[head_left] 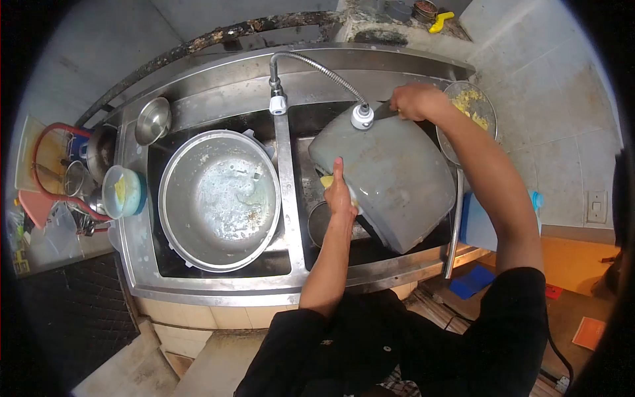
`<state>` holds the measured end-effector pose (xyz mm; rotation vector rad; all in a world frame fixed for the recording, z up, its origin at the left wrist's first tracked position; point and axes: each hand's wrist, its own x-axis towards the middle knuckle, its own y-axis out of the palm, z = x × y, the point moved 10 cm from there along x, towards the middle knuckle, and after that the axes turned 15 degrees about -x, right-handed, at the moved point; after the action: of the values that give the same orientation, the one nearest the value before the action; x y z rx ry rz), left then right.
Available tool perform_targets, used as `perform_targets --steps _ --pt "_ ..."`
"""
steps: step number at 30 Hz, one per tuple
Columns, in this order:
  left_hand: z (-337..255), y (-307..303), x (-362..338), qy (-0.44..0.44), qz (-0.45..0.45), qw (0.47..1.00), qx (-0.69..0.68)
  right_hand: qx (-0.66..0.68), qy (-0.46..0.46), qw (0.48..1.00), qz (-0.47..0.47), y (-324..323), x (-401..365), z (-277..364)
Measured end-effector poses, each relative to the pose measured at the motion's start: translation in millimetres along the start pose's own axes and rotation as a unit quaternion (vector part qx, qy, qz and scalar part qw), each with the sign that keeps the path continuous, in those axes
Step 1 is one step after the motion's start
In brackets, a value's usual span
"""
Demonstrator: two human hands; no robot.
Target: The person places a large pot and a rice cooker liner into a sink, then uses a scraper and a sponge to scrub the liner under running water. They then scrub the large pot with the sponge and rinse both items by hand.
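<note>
A large grey wet board lies tilted across the right sink basin. At its left edge, my left hand is closed on a yellow sponge, its thumb pointing up. Something white shows beside the palm. My right hand is closed at the board's far edge on what looks like a knife, its dark flat blade lying over the board; the handle is hidden in the fist. The white tap head hangs just left of the blade. Partly under the board sits a metal container.
A big aluminium pot fills the left basin. Behind it stands a steel bowl; a blue-white tub is on the left rim. A strainer with yellow scraps sits right of the sink, above a blue jug. The flexible tap hose arches overhead.
</note>
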<state>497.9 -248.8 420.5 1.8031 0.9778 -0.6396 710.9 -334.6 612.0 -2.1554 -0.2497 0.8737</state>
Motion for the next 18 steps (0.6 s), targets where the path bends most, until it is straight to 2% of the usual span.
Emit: perform_targets --steps 1,3,4,5,7,9,11,13,15,16,17,18 --pt "-1.9 4.0 -6.7 -0.018 0.004 1.000 0.007 0.001 0.002 1.000 -0.002 -1.9 -0.1 -7.7" --pt "-3.6 1.0 -4.7 -0.028 0.003 1.000 0.014 -0.027 -0.085 0.996 0.020 -6.8 0.7 -1.3" --pt "-3.2 -0.2 2.5 -0.005 0.000 1.000 0.012 -0.028 -0.087 0.996 0.015 -10.4 8.4 -2.8" --pt "-1.1 -2.3 8.5 0.015 -0.003 1.000 0.008 -0.039 -0.090 0.994 0.048 -5.5 14.4 -6.1" --pt "-0.3 -3.0 -1.6 -0.016 0.008 1.000 0.006 -0.038 -0.088 0.991 0.090 23.7 29.2 -8.2" --pt "3.4 8.1 -5.5 -0.040 0.032 0.999 0.005 -0.009 -0.119 0.993 -0.021 14.2 55.1 6.0" --pt "-0.1 7.7 -5.5 -0.038 0.031 0.999 0.005 0.018 -0.114 0.993 -0.004 7.9 63.3 6.7" --pt "-6.7 5.3 -2.0 -0.017 0.006 0.999 0.041 -0.027 -0.086 0.994 0.062 1.6 65.3 2.1" --pt "-2.6 -1.9 6.0 -0.004 0.010 0.998 0.056 0.018 -0.048 0.996 0.067 3.8 85.4 5.9" --pt "-5.3 -11.0 4.3 -0.008 0.011 0.997 0.075 0.058 -0.009 0.995 0.079 23.0 92.8 3.7" --pt "-13.7 -11.8 5.3 -0.024 0.041 0.983 0.177 0.070 -0.001 0.994 0.080 45.6 99.1 5.9" --pt "-23.7 -6.0 9.5 -0.037 0.072 0.959 0.271 0.081 -0.029 0.996 0.029 57.2 109.5 12.4"
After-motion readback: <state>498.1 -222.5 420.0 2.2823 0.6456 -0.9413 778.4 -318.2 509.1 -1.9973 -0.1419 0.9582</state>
